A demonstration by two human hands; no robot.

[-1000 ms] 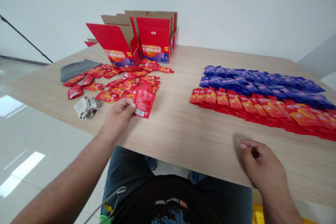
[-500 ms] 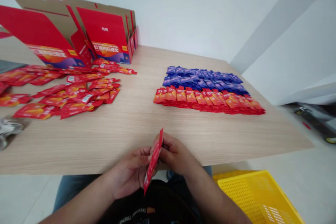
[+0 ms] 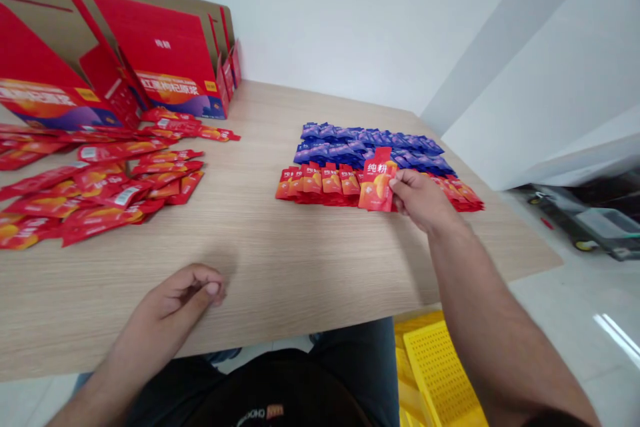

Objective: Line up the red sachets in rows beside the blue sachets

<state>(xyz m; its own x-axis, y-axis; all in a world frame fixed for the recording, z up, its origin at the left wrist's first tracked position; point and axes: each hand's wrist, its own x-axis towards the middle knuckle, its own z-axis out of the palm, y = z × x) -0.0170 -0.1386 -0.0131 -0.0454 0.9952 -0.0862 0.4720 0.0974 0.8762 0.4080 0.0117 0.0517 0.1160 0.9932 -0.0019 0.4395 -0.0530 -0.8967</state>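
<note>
**Sachet (image 3: 376, 185) pinched over neat rows on a wooden table (image 3: 280, 287)**

A seated person's right hand (image 3: 421, 200) clamps the red-and-orange sachet between thumb and fingers, holding it nearly upright and slightly tilted against the front row of orange sachets (image 3: 320, 183). That row runs across the table's right half, with purple-blue sachets (image 3: 370, 147) packed in ranks just behind it. The held sachet overlaps both and hides part of the row (its large printed characters face the camera). The left hand (image 3: 183, 297) is over the near half of the table, holding nothing, its fingers curled loosely in toward the thumb. Beyond it, loose red sachets (image 3: 100, 197) lie scattered in a rough spread at the table's left. Red cardboard cartons (image 3: 160, 60) stand open at the far edge behind them. A yellow plastic crate (image 3: 440, 373) sits on the floor below the table's near right corner.
</note>
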